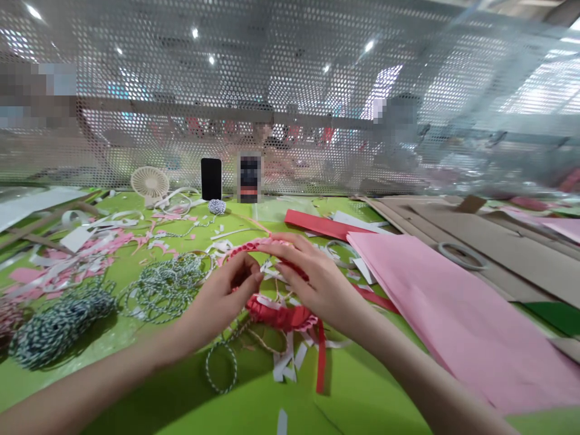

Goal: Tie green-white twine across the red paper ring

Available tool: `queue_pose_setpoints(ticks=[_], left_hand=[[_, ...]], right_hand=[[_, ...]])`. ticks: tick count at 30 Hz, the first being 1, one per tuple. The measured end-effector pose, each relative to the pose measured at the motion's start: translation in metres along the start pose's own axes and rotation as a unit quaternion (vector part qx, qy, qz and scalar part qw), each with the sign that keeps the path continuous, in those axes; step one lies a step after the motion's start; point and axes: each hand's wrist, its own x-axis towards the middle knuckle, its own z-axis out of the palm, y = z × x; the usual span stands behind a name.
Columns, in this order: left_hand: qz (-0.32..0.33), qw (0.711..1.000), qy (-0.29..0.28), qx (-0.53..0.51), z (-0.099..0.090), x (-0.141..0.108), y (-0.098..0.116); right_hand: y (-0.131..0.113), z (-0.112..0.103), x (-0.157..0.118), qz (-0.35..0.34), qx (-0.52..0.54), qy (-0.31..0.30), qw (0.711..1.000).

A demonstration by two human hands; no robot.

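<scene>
A ring of pleated red and pink paper (281, 315) is between my two hands above the green table. My left hand (229, 284) is at the ring's left side, thumb and curled fingers closed together. What they pinch is hidden. From the right, my right hand (312, 266) reaches over the ring's far and right part, its fingers bent onto the pink edge; the thumb is out of sight. Thin twisted strings show inside and below the ring. A red strip (321, 356) hangs down at its near right, beside white paper scraps (284, 361).
Green-white cord (165, 287) lies loose on the left, near a wound hank (63, 323). Pink sheets (457, 314) and brown cardboard (498, 241) cover the right. A small fan (150, 183) and a dark phone (211, 179) stand before a perforated screen (308, 78).
</scene>
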Motion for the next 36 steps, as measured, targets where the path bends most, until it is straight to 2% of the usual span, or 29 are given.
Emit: queue_pose_setpoints(ticks=[3,5,8,11,16,23,29,36], left_hand=[[0.006,1.000,0.013,0.024,-0.004,0.001,0.004],[0.009,0.999,0.010,0.041,-0.006,0.003,0.004],[-0.012,0.996,-0.016,0.086,-0.007,0.006,-0.001],[-0.034,0.992,-0.033,0.115,-0.004,0.008,-0.012],[-0.034,0.991,-0.036,0.126,0.000,0.008,-0.025],[-0.029,0.991,-0.021,0.129,-0.001,0.009,-0.025],[-0.025,0.990,-0.011,0.141,-0.001,0.010,-0.025],[-0.010,0.984,-0.025,0.174,-0.003,0.010,-0.027]], right_hand=[[0.000,0.006,0.001,0.027,0.038,0.003,0.999],[0.000,0.011,0.001,0.053,0.094,-0.019,0.994],[0.003,0.023,0.003,0.131,0.155,-0.048,0.978],[0.011,0.035,0.004,0.174,0.169,-0.040,0.969],[0.023,0.049,0.004,0.151,0.160,-0.038,0.975],[0.026,0.054,-0.001,0.144,0.084,0.017,0.986],[0.019,0.056,-0.004,0.110,0.052,0.017,0.992],[0.020,0.060,-0.005,0.129,0.042,0.018,0.991]])
